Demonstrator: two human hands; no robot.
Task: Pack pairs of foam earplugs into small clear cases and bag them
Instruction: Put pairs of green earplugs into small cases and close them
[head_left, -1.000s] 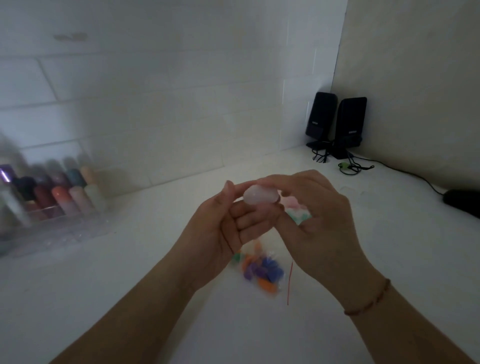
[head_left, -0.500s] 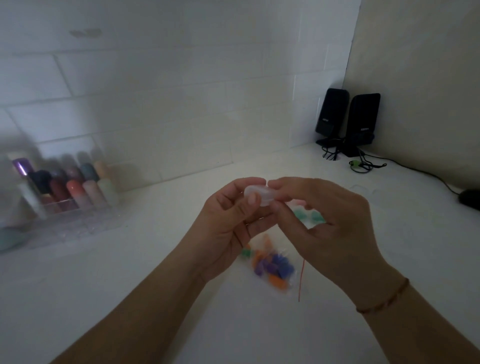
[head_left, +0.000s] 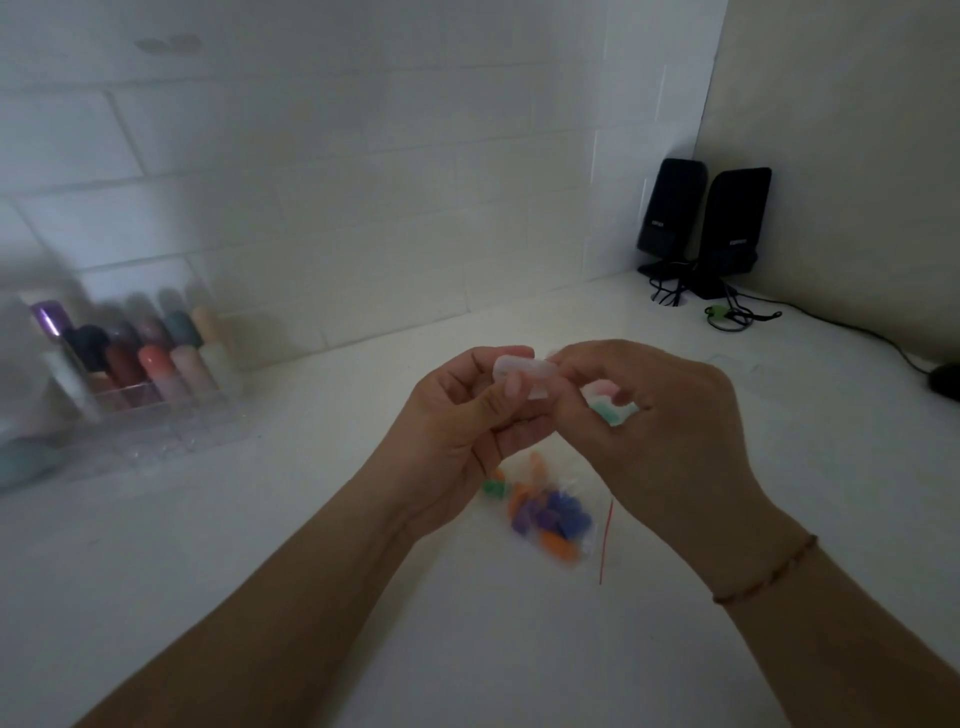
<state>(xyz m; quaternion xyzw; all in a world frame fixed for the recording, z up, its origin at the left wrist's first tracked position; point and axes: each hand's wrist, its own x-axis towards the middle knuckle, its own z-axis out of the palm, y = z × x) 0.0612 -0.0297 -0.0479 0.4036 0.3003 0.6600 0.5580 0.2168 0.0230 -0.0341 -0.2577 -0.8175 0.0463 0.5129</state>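
A small clear plastic case (head_left: 522, 373) is held up above the white desk between both hands. My left hand (head_left: 457, 431) grips it from the left, thumb across its front. My right hand (head_left: 654, 431) pinches its right end with thumb and forefinger. Whether anything is inside the case I cannot tell. Under my hands lies a clear bag (head_left: 543, 512) of orange, purple, blue and green foam earplugs. Pink and teal earplugs (head_left: 608, 405) show behind my right hand's fingers, partly hidden.
A clear organiser (head_left: 130, 395) with several coloured bottles stands at the left against the tiled wall. Two black speakers (head_left: 706, 223) with cables sit in the back right corner. A dark object (head_left: 945, 379) lies at the right edge. A thin red strip (head_left: 605, 540) lies beside the bag.
My left thumb has closed over the front of the case and both hands have drawn closer around it. The view has shifted slightly to the left.
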